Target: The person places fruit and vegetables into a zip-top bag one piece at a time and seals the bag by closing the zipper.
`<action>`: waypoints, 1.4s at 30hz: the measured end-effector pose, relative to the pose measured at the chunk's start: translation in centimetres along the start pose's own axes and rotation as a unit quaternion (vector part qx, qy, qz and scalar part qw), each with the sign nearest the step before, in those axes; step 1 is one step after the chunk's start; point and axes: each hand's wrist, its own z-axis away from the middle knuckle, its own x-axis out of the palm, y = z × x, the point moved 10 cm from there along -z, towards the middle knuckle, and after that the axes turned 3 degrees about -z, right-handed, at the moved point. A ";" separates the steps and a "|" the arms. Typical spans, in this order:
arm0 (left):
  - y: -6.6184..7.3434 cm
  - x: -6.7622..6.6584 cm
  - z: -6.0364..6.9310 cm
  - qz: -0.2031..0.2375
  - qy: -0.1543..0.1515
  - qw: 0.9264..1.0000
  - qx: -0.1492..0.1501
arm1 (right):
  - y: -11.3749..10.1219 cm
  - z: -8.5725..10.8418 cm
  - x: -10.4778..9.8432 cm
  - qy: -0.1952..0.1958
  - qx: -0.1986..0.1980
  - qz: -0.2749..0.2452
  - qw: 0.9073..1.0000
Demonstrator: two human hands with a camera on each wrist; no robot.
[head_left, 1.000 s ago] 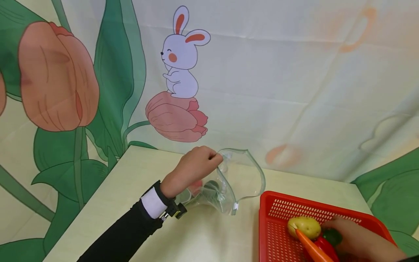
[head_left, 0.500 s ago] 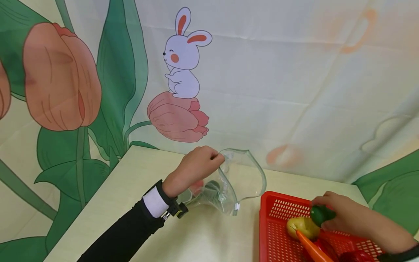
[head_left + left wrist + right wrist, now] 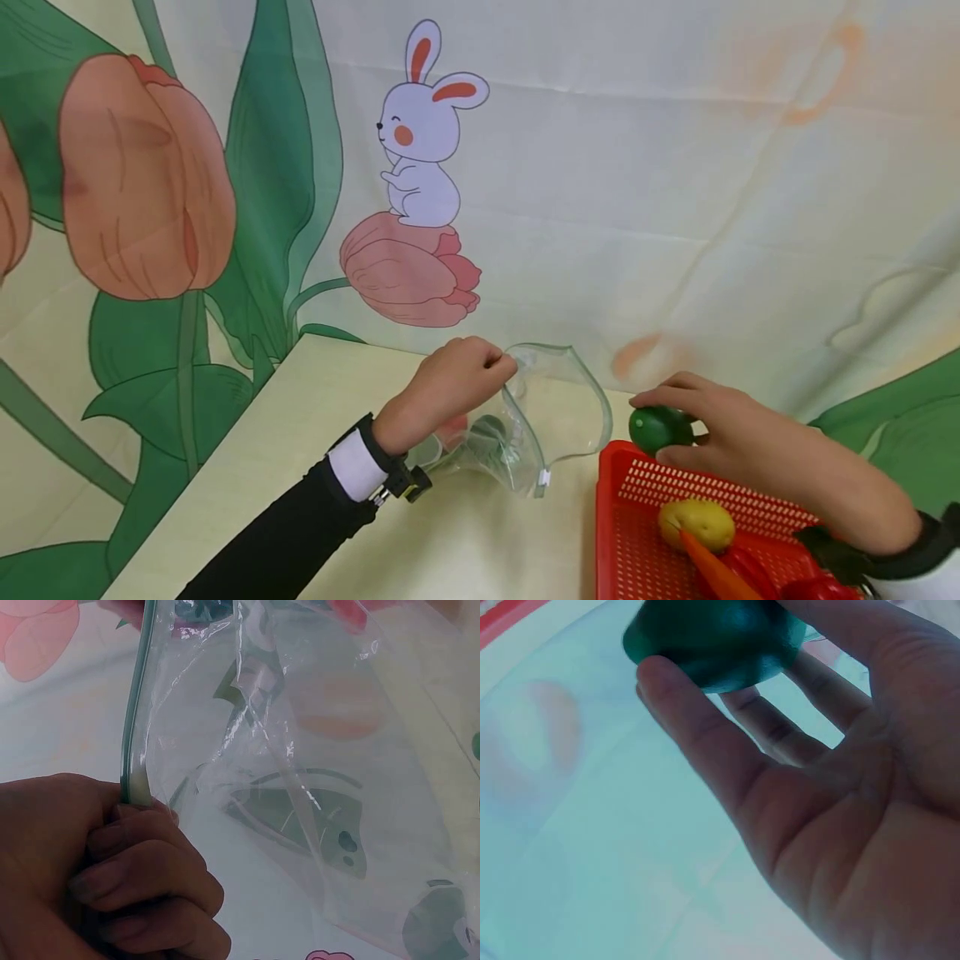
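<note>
My left hand (image 3: 452, 377) grips the rim of a clear zip bag (image 3: 517, 454); its mouth gapes toward the right, with a white slider (image 3: 543, 477) at the lower corner. In the left wrist view, curled fingers (image 3: 150, 877) hold the bag's green-edged zip strip (image 3: 136, 712). Reddish and grey-green patches show through the plastic; what they are is unclear. My right hand (image 3: 731, 425) holds a dark green, glossy lime (image 3: 660, 429) between thumb and fingertips, above the back edge of the red basket (image 3: 611, 517). The right wrist view shows the lime (image 3: 720, 645) cut off at the top.
In the basket lie a yellow potato (image 3: 697, 523), an orange carrot (image 3: 712, 567) and red vegetables (image 3: 817, 588), partly out of view. Basket and bag stand on a pale table (image 3: 450, 542). A cloth backdrop (image 3: 600, 208) printed with tulips and a rabbit rises behind.
My right hand has lifted the lime out of the basket and carried it left and back toward the bag. The left hand keeps its hold on the bag in about the same place.
</note>
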 end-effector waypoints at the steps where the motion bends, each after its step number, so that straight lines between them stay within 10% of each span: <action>1: 0.0 0.0 0.0 -0.001 0.002 1.000 0.000 | -0.6 -0.3 0.0 -0.002 -0.002 -0.004 1.000; 12: 0.6 -0.4 -0.1 -0.008 0.014 1.000 0.000 | -4.7 -4.2 0.2 0.017 -0.012 -0.016 1.000; 27: 0.6 -0.4 -0.2 -0.007 0.013 1.000 -0.002 | -4.9 -9.7 5.8 -0.075 -0.031 -0.005 0.997; 42: 0.4 -1.0 0.3 0.001 0.025 1.000 0.004 | -4.3 -11.9 9.2 -0.076 -0.050 0.015 0.996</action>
